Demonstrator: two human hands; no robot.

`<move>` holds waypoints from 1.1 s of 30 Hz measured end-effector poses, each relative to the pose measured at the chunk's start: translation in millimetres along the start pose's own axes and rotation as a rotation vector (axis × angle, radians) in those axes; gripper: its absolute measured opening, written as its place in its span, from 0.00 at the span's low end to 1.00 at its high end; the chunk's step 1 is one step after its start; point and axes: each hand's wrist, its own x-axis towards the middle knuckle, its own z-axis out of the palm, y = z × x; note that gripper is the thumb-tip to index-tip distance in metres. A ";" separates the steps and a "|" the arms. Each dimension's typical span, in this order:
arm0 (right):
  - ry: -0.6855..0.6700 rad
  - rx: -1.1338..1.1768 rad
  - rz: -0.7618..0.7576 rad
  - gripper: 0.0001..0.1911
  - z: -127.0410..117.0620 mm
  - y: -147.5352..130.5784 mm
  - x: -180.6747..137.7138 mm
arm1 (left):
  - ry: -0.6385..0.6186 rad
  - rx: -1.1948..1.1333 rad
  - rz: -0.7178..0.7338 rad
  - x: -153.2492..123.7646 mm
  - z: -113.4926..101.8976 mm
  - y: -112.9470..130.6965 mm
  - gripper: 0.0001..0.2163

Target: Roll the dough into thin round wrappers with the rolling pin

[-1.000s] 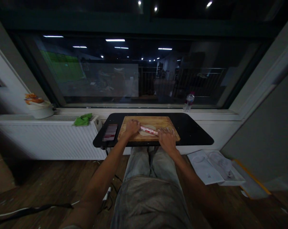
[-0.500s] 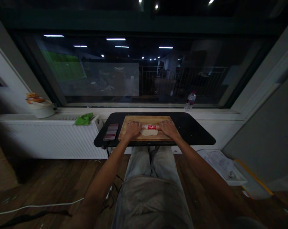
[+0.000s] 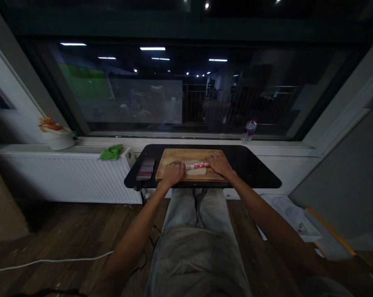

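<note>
A rolling pin (image 3: 195, 165) with a red and white label lies across a flat piece of pale dough (image 3: 196, 171) on a wooden board (image 3: 171, 154). My left hand (image 3: 174, 171) is closed over the pin's left end. Over its right end, my right hand (image 3: 219, 163) is closed too, a little farther from me. The pin sits at a slight slant, right end farther away. My fingers hide both ends of it, and the pin covers part of the dough.
The board rests on a small black table (image 3: 251, 165) below a window. A blurred flat item (image 3: 146, 169) lies left of the board. A green cloth (image 3: 111, 152) and a white pot (image 3: 61, 139) are on the radiator (image 3: 81, 177); a bottle (image 3: 249, 131) stands on the sill.
The pin has turned from nearly level to a slant. My left hand has come slightly closer to me, and my right hand has shifted slightly away. The whole view has also shifted a little.
</note>
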 end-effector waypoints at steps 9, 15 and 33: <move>-0.005 -0.060 -0.058 0.22 -6.7 -4.8 -3.6 | 0.088 -0.052 0.040 -29.0 3.0 9.2 0.21; 0.005 -0.030 -0.007 0.22 -8.4 -10.0 -2.1 | 0.145 -0.054 0.058 -41.4 14.2 13.5 0.21; 0.063 0.054 -0.026 0.25 10.6 -5.0 7.6 | 0.282 -0.045 0.137 -75.8 30.7 41.0 0.23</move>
